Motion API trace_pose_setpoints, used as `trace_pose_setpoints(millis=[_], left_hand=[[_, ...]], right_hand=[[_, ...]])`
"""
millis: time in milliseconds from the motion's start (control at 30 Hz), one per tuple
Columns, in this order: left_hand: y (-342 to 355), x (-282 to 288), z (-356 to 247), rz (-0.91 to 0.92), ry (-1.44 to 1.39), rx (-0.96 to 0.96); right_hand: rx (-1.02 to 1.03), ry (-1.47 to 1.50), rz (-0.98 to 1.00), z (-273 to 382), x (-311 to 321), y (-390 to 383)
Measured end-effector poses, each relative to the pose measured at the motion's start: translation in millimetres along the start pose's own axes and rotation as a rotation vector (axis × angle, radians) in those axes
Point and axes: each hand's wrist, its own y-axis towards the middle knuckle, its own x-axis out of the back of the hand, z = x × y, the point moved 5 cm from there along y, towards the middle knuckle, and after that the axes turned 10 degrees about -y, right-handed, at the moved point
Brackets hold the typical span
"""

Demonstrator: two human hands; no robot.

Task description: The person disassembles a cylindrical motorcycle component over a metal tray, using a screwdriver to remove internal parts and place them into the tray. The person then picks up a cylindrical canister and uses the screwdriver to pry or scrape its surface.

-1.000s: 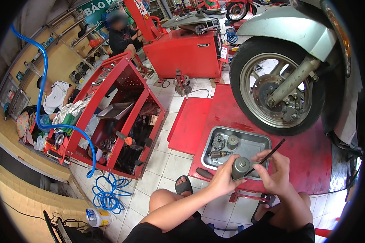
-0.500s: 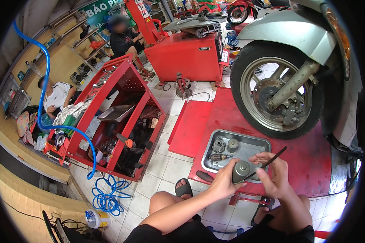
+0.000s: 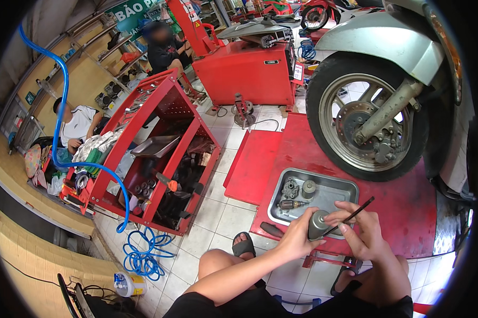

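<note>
My left hand (image 3: 296,236) is wrapped round a grey metal cylinder (image 3: 317,227), like a small motor housing, held upright over the tray's near edge. In my right hand (image 3: 369,238) a thin dark stick (image 3: 363,206) slants between thumb and fingers, its lower end beside the cylinder. The right fingertips reach to the cylinder's top; whether they touch it I cannot tell. Beyond my hands, a metal tray (image 3: 334,193) holds a motor armature (image 3: 290,205), a cast metal cover (image 3: 290,187) and a short grey cylinder (image 3: 308,188).
The tray rests on a red lift platform (image 3: 398,212) under a scooter's front wheel (image 3: 367,119). A dark tool handle (image 3: 271,229) lies beside the tray. Left stand a red tool cart (image 3: 180,175) and a coiled blue hose (image 3: 143,254). Two people sit farther back.
My right fingers have come in to the top of the cylinder, and the stick has shifted slightly. The left hand keeps its hold. The whole view has moved a little.
</note>
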Motion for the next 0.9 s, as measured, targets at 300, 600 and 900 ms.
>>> trace_pose_setpoints(millis=[300, 600, 900], left_hand=[[-2, 5, -10, -0.033, 0.055, -0.005], [0, 7, -1, -0.077, 0.192, -0.071], [3, 6, -10, -0.058, 0.183, -0.021]], right_hand=[[0.131, -0.319, 0.065, 6, 9, 6], [0.173, -0.232, -0.023, -3, 8, 6], [0.103, -0.087, 0.03, -14, 4, 3]])
